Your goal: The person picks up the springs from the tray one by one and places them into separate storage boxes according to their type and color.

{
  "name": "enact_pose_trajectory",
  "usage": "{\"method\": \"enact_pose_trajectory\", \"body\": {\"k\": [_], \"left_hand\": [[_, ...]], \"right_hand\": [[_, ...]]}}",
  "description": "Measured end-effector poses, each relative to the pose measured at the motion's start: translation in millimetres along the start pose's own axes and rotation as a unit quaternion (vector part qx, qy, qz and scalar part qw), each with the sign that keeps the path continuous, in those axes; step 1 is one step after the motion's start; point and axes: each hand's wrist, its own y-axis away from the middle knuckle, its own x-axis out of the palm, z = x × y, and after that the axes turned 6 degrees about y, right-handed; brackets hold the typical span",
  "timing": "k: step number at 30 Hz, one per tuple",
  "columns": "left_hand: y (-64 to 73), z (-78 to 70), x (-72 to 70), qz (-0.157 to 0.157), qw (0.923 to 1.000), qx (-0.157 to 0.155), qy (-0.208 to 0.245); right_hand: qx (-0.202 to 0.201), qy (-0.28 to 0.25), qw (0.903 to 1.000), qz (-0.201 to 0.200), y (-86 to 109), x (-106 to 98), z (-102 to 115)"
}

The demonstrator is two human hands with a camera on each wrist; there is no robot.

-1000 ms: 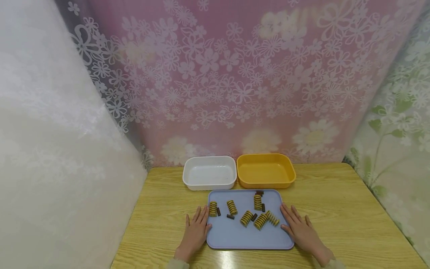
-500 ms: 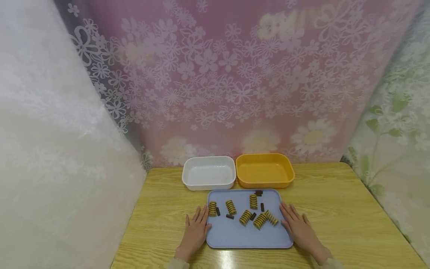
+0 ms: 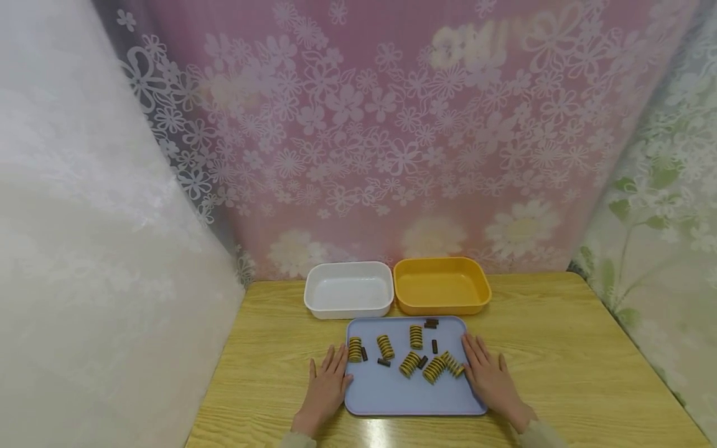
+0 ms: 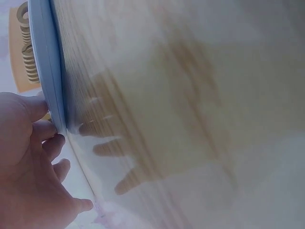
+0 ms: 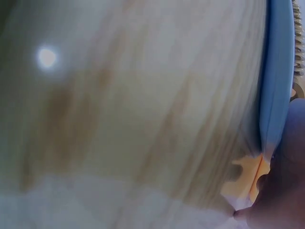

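Observation:
A pale blue tray lies on the table with yellow coil springs and small dark springs spread over it. My left hand rests at the tray's left edge, fingers extended, close to a yellow spring and a small dark spring. Along the right edge lies my right hand, also with straight fingers, near another yellow spring. Neither hand holds a spring. In the left wrist view, the left thumb and fingers touch the tray's rim. Only part of the right hand shows in the right wrist view.
Behind the tray stand a white bin and a yellow bin, side by side. Both are open-topped, with nothing visible inside. A floral curtain hangs behind the wooden table.
The yellow spring near the tray's back has rolled left, away from the dark springs beside it. My right hand has shifted slightly left against the tray. The left hand stays put.

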Motion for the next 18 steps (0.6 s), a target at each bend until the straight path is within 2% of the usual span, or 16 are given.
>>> {"method": "enact_pose_trajectory", "body": {"k": [4,7,8,10,12,14,16,18], "left_hand": [[-1.4,0.9,-0.3,-0.006,0.9999,0.0,0.008],[-4.6,1.1,-1.0,-0.032,0.9993,0.001,0.018],[-6.7,-0.1,-2.2,-0.048,0.9986,0.002,0.023],[-12.2,-4.2,-4.8,-0.099,0.9948,0.003,0.025],[-19.3,-11.1,-8.5,-0.155,0.9874,-0.007,0.03],[-27.1,-17.8,-10.4,-0.207,0.9773,-0.026,0.038],[-35.0,-24.3,-11.2,-0.233,0.9697,-0.052,0.051],[-41.6,-30.4,-11.5,-0.234,0.9671,-0.077,0.063]], "right_hand": [[0.008,0.006,0.9999,-0.002,1.5,4.9,-1.3],[0.013,0.009,0.9998,0.013,0.0,-3.8,4.5],[0.017,0.011,0.9996,0.021,-0.7,-8.2,7.2],[0.024,0.013,0.9989,0.038,-2.1,-16.1,12.0],[0.029,0.013,0.9983,0.049,-3.3,-23.3,16.5],[0.027,0.009,0.9989,0.037,-2.9,-21.4,15.5],[0.024,0.001,0.9994,0.023,-2.5,-18.2,13.6],[0.02,-0.008,0.9995,0.021,-1.7,-14.5,10.4]]}}
